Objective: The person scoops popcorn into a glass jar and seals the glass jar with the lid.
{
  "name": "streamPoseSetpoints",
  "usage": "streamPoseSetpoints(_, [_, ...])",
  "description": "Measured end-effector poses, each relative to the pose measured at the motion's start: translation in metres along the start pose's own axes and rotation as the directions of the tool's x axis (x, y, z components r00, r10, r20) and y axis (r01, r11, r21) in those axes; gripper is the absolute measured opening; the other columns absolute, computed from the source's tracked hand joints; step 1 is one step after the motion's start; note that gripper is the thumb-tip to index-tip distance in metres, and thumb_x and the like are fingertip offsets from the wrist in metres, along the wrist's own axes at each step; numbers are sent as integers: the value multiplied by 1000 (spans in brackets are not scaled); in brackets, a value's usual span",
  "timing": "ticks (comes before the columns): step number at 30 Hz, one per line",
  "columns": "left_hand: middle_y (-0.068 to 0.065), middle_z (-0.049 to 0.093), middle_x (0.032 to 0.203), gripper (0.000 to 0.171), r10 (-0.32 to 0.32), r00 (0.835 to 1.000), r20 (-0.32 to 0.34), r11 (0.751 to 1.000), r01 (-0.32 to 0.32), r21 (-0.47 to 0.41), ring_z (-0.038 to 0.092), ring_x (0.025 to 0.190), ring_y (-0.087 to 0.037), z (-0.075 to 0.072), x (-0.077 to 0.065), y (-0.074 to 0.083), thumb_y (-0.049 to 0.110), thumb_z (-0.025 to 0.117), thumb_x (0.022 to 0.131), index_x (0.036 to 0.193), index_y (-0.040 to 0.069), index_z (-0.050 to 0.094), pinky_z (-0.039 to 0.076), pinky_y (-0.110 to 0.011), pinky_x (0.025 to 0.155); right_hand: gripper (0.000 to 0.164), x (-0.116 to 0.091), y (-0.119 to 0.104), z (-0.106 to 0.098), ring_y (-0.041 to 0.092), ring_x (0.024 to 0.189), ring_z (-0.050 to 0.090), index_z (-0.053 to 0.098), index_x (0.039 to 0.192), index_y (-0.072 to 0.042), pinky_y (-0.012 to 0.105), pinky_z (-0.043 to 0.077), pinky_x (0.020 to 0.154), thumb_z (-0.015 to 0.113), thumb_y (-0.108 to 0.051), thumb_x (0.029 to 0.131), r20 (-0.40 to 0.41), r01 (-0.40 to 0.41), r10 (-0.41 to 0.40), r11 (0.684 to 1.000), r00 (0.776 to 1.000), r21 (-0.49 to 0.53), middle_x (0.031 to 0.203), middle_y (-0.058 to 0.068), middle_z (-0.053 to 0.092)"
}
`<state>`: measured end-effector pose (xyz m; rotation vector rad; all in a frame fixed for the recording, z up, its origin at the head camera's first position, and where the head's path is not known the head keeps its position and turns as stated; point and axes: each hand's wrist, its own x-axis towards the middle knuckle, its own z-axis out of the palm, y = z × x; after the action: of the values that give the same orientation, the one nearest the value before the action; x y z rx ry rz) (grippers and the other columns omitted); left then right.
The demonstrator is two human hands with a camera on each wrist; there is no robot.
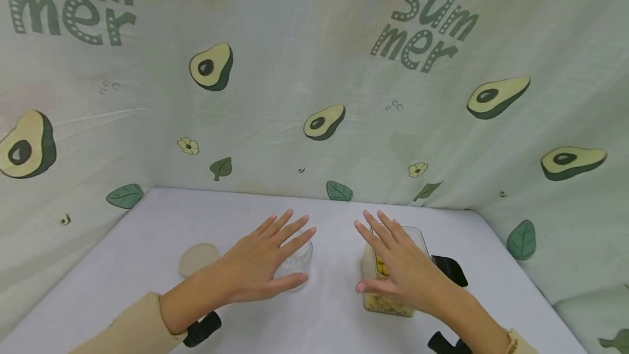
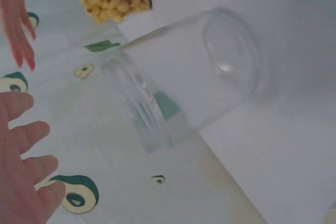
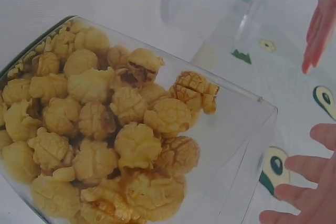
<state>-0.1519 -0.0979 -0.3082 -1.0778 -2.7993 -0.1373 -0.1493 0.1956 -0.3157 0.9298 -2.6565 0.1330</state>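
Note:
My left hand [image 1: 260,266] hovers with spread fingers over a clear glass jar [image 2: 205,66], holding nothing. The jar is upright, partly hidden by the hand in the head view; it looks see-through with no contents showing. To the right, my right hand [image 1: 410,272] is held with fingers apart above a clear square-cornered container [image 3: 231,150]. Caramel-coloured popcorn [image 3: 100,129] fills the lower part of that container. Its top is partly covered by the right hand in the head view. Both palms face down and forward.
A round beige disc [image 1: 197,258], like a lid, lies left of the jar on the white table [image 1: 324,326]. A black flat object [image 1: 451,270] sits right of the popcorn container. Behind hangs a cloth [image 1: 275,97] printed with avocados, leaves and lettering, also closing both sides.

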Motion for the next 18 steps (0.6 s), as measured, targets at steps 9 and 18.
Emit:
streamPoseSetpoints(9, [7, 11, 157, 70, -10, 1000, -4, 998, 10, -64, 3, 145, -18, 1, 12, 11, 66, 28, 91, 149, 27, 20, 10, -40, 118, 89, -17, 7, -6, 33, 137, 25, 28, 147, -19, 35, 4, 118, 60, -62, 76, -43, -35, 36, 999, 998, 32, 151, 7, 31])
streamPoseSetpoints(18, [8, 12, 156, 69, 17, 999, -44, 988, -23, -154, 7, 145, -18, 13, 19, 18, 65, 30, 92, 149, 29, 16, 15, -40, 117, 90, -34, 15, -12, 33, 133, 31, 32, 145, -20, 62, 38, 92, 73, -49, 71, -93, -104, 115, 987, 989, 125, 149, 5, 35])
